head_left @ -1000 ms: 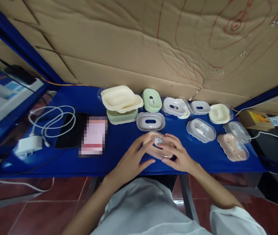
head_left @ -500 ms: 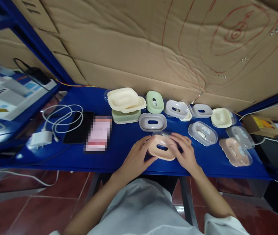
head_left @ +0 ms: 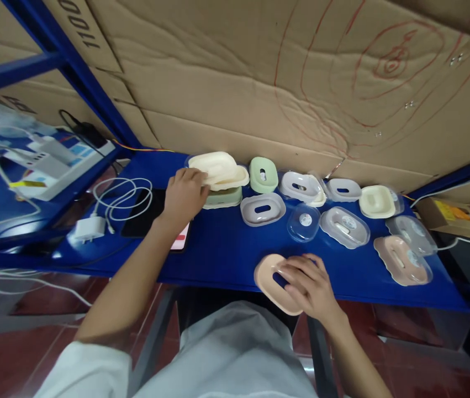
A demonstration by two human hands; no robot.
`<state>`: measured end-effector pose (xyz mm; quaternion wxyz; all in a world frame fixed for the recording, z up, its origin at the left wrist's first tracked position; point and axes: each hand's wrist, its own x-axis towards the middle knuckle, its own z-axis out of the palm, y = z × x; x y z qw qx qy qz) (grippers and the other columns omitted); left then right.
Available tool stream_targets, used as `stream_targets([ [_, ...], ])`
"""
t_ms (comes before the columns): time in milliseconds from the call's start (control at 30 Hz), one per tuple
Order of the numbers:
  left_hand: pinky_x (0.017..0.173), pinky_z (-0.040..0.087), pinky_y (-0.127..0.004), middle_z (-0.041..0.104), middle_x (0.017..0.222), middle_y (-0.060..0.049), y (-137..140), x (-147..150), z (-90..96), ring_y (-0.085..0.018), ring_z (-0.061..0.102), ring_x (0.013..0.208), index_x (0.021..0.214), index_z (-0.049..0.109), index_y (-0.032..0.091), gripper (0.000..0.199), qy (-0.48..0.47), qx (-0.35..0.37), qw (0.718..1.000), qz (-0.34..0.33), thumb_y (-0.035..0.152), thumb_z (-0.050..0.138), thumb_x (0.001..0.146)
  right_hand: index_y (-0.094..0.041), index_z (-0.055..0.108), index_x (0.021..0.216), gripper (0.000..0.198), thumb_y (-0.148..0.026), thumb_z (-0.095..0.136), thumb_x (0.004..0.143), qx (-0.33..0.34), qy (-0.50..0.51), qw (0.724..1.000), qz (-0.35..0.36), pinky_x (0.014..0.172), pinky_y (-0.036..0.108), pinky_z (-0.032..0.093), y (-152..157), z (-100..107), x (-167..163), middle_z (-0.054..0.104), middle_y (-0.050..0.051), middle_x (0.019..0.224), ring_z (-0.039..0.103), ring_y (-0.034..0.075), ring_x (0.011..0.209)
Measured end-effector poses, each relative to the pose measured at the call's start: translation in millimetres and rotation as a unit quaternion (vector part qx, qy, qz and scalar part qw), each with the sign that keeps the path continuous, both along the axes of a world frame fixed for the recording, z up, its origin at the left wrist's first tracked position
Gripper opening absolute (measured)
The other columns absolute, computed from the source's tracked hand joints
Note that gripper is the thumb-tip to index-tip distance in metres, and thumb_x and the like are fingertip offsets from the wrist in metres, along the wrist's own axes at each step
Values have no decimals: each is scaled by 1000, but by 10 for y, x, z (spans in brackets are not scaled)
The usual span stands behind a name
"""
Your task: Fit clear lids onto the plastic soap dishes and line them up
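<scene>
My right hand (head_left: 311,284) grips a peach oval soap dish (head_left: 268,276) with a slot in its middle. The dish is tilted at the table's front edge. At the back left, my left hand (head_left: 187,193) has its fingers and thumb on the left end of a cream soap dish (head_left: 216,165), which lies on a stack with another cream piece and a green soap dish (head_left: 228,198) below. A clear lid (head_left: 303,223) with a round label lies on the table beyond my right hand.
Lilac dishes (head_left: 263,209), a green slotted dish (head_left: 263,174) and a cream dish (head_left: 376,202) stand along the back. Lidded lilac (head_left: 344,228) and peach (head_left: 400,261) dishes lie right. A phone (head_left: 180,239), white charger (head_left: 90,228) and coiled cable are left; cardboard (head_left: 218,83) walls the back.
My left hand has left the peach dish and reached the cream stack. My right hand has drawn the peach dish nearer and tilted it. The clear lid now lies apart on the table.
</scene>
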<state>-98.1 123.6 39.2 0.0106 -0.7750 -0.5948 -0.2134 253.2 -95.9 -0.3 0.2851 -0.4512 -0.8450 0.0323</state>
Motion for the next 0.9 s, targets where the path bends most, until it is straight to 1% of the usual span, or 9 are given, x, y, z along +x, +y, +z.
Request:
stream_targets([
  [100, 107, 52, -59, 72, 126, -21, 18, -19, -9, -42, 62, 127, 119, 73, 13, 26, -35, 13, 999, -9, 26, 59, 101, -31, 64, 146, 38, -36, 58, 109, -36, -33, 999, -17, 119, 55, 41, 5, 18, 4, 72, 7, 146, 65, 29, 138],
  [167, 109, 53, -57, 73, 124, -18, -118, 8, 22, -39, 63, 126, 118, 73, 16, 24, -74, 48, 996, -28, 30, 59, 104, -27, 59, 153, 51, -49, 64, 107, -68, -68, 995, -18, 125, 63, 36, 49, 29, -1, 59, 12, 162, 53, 35, 153],
  [267, 115, 52, -54, 73, 125, -13, -520, 91, 72, -33, 64, 128, 120, 71, 19, 23, -108, 84, 985, -106, 34, 58, 109, -26, 60, 153, 62, -55, 73, 100, -92, -92, 991, 4, 129, 69, 32, 104, 38, -64, 44, 14, 173, 40, 39, 162],
  [367, 116, 55, -48, 72, 128, -8, -1019, 172, 35, -28, 66, 131, 122, 68, 23, 16, -132, 77, 972, -178, 28, 59, 110, -31, 67, 145, 44, -42, 72, 103, -91, -90, 991, 23, 128, 68, 36, 124, 55, -142, 41, 10, 175, 35, 37, 164],
  [433, 115, 57, -45, 71, 127, -8, -1311, 183, -45, -27, 66, 133, 125, 66, 24, 17, -143, 75, 966, -202, 23, 62, 108, -32, 69, 144, 38, -33, 67, 105, -94, -87, 991, 29, 129, 67, 37, 125, 72, -147, 41, 7, 175, 35, 36, 164],
  [533, 113, 59, -43, 72, 125, -7, -1634, 109, -195, -27, 68, 132, 127, 65, 25, 22, -149, 65, 971, -178, 17, 64, 107, -31, 66, 147, 40, -29, 63, 107, -105, -85, 991, 19, 127, 65, 41, 105, 77, -36, 51, 6, 169, 40, 34, 162],
  [633, 109, 62, -41, 72, 124, -8, -1859, -6, -336, -27, 69, 130, 127, 65, 24, 21, -135, 39, 975, -172, 17, 63, 107, -31, 66, 147, 43, -34, 69, 105, -88, -49, 994, -45, 122, 66, 48, 45, 43, 161, 64, 7, 157, 48, 35, 157],
  [767, 106, 65, -42, 74, 125, -9, -2072, -40, -510, -29, 70, 130, 128, 68, 23, 21, -106, -8, 972, -208, 20, 59, 109, -33, 65, 149, 45, -25, 67, 105, -58, 64, 990, -115, 119, 61, 55, -59, 0, 263, 71, 7, 147, 58, 33, 148],
  [900, 100, 68, -41, 67, 143, -14, -2103, 104, -618, -29, 72, 127, 145, 63, 28, 38, -94, 1, 973, -212, 25, 64, 107, -34, 63, 152, 48, -21, 64, 106, -83, 83, 992, -54, 120, 57, 57, -103, -12, -3, 70, 6, 148, 60, 31, 147],
])
